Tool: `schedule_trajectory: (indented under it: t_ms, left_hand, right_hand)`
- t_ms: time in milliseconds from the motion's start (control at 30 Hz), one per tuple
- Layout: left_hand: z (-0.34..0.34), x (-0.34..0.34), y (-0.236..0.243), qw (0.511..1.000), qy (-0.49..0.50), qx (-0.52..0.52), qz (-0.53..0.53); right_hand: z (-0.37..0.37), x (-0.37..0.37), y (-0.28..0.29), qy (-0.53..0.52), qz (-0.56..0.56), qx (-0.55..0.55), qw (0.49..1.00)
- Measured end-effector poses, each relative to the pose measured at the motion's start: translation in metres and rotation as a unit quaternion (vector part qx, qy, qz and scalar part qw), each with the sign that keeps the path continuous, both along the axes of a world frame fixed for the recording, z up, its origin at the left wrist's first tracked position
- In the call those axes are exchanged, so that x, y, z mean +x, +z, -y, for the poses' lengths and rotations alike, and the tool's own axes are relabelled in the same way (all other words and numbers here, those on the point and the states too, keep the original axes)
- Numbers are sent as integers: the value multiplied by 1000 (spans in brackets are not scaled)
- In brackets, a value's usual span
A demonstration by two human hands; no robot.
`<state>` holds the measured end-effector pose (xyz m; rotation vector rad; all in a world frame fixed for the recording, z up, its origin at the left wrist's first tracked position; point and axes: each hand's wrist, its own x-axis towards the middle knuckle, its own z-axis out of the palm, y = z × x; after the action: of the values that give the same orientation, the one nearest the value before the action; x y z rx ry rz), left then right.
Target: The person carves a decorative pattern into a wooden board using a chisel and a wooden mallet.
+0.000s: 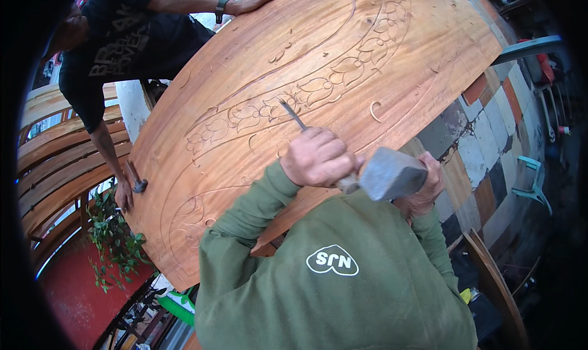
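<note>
A wide, curved-edged wooden panel [257, 83] spreads out in front of me, with a band of leaf and flower carving running across it. My left hand [320, 157] is closed around a chisel [293, 113], whose thin metal blade slants down to the carved band. Gripped in my right hand [429, 183] is a mallet with a blocky grey head [392, 173], slightly blurred, beside the butt of the chisel. Much of the mallet's handle is hidden behind its head and my fingers. Curled wood shavings [375, 111] lie on the panel.
Across the panel a person in a dark shirt [131, 41] rests one hand on its far edge. The person's other hand is by a hammer [137, 180] at the left edge. A wooden slatted bench [61, 148], a leafy plant [116, 240] and a pale green plastic stool [534, 181] stand around.
</note>
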<state>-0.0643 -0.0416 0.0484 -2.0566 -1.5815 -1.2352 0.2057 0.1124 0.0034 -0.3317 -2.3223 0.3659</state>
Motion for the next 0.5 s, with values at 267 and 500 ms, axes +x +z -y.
schedule_trajectory:
  t_ms: [267, 500]
  left_hand:
    - [-72, 41, -28, 999, -16, -51, -8]
    - [-109, 27, -51, 989, -140, -33, -39]
  right_hand:
    - [10, 70, -34, -257, 73, -172, 948]
    - [18, 84, -44, -312, 38, -303, 900]
